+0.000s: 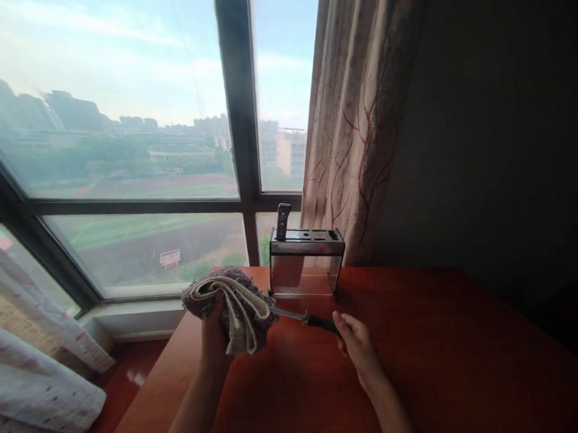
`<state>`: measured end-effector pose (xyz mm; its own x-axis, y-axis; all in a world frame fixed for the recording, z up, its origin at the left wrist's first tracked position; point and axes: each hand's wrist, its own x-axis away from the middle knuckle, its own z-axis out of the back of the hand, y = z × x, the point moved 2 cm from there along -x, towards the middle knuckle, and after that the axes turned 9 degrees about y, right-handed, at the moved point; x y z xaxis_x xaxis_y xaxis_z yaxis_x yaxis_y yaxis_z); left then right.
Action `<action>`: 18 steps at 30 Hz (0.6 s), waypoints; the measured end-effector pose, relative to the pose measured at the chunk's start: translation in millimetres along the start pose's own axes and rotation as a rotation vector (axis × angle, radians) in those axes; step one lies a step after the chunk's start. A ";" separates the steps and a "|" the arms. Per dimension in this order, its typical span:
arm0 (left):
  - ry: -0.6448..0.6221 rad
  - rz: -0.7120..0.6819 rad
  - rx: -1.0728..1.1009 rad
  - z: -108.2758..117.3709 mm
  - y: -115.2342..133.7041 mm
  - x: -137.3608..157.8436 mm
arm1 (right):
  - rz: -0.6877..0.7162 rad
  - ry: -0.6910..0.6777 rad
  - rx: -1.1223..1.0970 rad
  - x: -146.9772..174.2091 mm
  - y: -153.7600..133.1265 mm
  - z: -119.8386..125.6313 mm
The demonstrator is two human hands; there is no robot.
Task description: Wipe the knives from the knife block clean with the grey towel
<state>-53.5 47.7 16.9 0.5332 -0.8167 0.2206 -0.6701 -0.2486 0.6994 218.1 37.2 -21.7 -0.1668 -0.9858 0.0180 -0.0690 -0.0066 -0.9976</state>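
Note:
My left hand (213,325) is wrapped around a folded grey-brown cloth (240,304), fuzzy on one side and paler on the other. In my right hand (356,344) is the black handle of a sharpening steel (313,320), gripped with the fingers closed. Its thin metal rod points left, and the far end disappears in or behind the cloth folds. Beyond both hands stands a clear-sided knife block (307,248) with a slotted top. One knife (283,221) sits upright in its left slot, dark riveted handle up, its broad blade visible through the clear side.
The reddish-brown wooden table (431,350) extends under my hands and to the right. Large windows with a dark frame (240,112) rise behind it. A patterned curtain (355,117) hangs behind the knife block, and a white curtain (28,371) is at lower left.

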 end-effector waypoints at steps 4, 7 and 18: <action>0.059 0.083 0.124 -5.8 -0.8 4.2 | 0.091 -0.122 0.049 6.8 0.2 -12.7; 0.084 0.194 0.170 -10.7 -9.9 8.2 | 0.204 -0.179 0.147 12.8 1.8 -23.9; 0.019 0.261 0.083 -7.2 -46.6 13.0 | 0.202 -0.202 0.257 19.8 7.2 -35.0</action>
<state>-11.6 52.4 -7.8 0.3458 -0.8490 0.3995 -0.8259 -0.0733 0.5590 179.8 23.4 -26.1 0.0471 -0.9845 -0.1691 0.1983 0.1751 -0.9644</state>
